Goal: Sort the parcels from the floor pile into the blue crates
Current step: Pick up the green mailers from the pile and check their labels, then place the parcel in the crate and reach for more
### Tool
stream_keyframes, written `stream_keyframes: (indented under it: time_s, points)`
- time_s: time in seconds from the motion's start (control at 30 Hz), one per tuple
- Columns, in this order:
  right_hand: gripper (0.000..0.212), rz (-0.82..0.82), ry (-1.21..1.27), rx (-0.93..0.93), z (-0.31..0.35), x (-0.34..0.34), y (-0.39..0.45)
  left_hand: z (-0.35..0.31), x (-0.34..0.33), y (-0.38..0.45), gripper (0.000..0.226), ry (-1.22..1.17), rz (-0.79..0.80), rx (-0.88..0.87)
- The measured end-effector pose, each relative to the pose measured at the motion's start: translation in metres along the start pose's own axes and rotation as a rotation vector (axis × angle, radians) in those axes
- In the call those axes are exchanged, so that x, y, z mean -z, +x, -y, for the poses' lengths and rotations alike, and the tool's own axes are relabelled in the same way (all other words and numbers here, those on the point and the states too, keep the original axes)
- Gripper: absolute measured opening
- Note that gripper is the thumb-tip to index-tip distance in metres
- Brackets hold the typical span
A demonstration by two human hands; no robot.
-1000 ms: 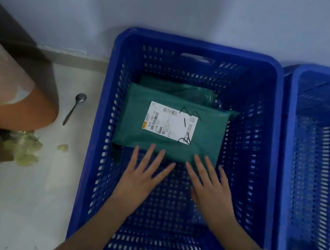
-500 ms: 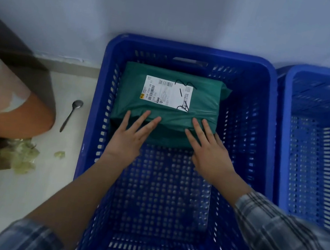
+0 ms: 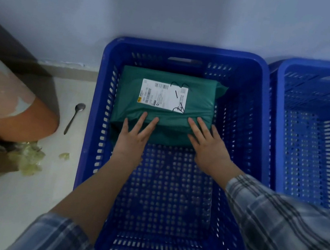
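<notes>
A green parcel (image 3: 160, 122) with a white shipping label lies at the far end of a blue perforated crate (image 3: 186, 50), against its back wall. Another green parcel seems to lie under it, mostly hidden. My left hand (image 3: 133, 139) rests with straight fingers on the parcel's near left edge. My right hand (image 3: 207, 148) lies flat with straight fingers on its near right edge. Neither hand curls round anything. The near half of the crate floor is bare.
A second blue crate (image 3: 317, 130) stands right beside the first, to the right. On the pale floor at the left lie a metal spoon (image 3: 74, 117), an orange rounded object (image 3: 12, 110) and pale green scraps (image 3: 26, 157). A wall runs behind both crates.
Both hands have pushed the green parcel from the crate's middle to its far end. It now covers the parcel that showed behind it. The hands remain flat on its near edge.
</notes>
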State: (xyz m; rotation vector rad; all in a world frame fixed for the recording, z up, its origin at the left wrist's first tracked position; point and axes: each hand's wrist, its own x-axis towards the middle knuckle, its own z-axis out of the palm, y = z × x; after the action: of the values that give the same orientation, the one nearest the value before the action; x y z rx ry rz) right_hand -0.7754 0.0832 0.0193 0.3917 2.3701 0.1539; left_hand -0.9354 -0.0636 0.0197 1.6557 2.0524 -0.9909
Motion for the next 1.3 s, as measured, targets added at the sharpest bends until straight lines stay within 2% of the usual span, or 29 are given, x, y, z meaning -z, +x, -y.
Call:
stream_keyframes:
  time_s: [0.2,0.37,0.47,0.53,0.6,0.7,0.77,0.87,1.03,1.17,1.3]
  points:
    - [0.068,0.014,-0.113,0.007,-0.012,0.001,0.007,0.003,0.005,0.008,0.089,0.057,0.019,0.011]
    - [0.063,0.026,0.056,0.030,-0.001,0.008,-0.006,-0.003,0.008,-0.003,0.083,-0.050,0.019,-0.020]
    - [0.055,-0.091,0.238,0.037,0.003,0.012,-0.025,0.000,0.011,-0.020,0.074,-0.206,-0.062,-0.045]
    - [0.051,-0.156,0.444,-0.052,0.008,0.013,-0.045,-0.003,0.013,-0.039,0.069,-0.339,-0.091,0.015]
    - [0.050,-0.149,0.621,-0.181,0.013,0.013,-0.068,-0.013,0.018,-0.060,0.063,-0.446,-0.056,0.111]
    - [0.052,-0.051,0.768,-0.355,0.017,0.008,-0.105,-0.040,0.034,-0.086,0.057,-0.580,0.144,0.222]
    - [0.054,-0.007,0.818,-0.452,0.015,0.002,-0.132,-0.064,0.050,-0.101,0.056,-0.603,0.241,0.229]
    - [0.057,0.004,0.831,-0.544,0.008,-0.008,-0.177,-0.103,0.076,-0.118,0.056,-0.530,0.217,0.110]
    - [0.056,-0.065,0.859,-0.737,-0.025,-0.024,-0.249,-0.156,0.132,-0.133,0.063,-0.374,0.049,-0.140]
    - [0.054,-0.097,0.907,-0.896,-0.046,-0.050,-0.309,-0.200,0.171,-0.142,0.063,-0.368,-0.141,-0.257]
    - [0.056,-0.087,0.990,-1.024,-0.042,-0.101,-0.378,-0.257,0.189,-0.161,0.064,-0.311,-0.177,-0.354]
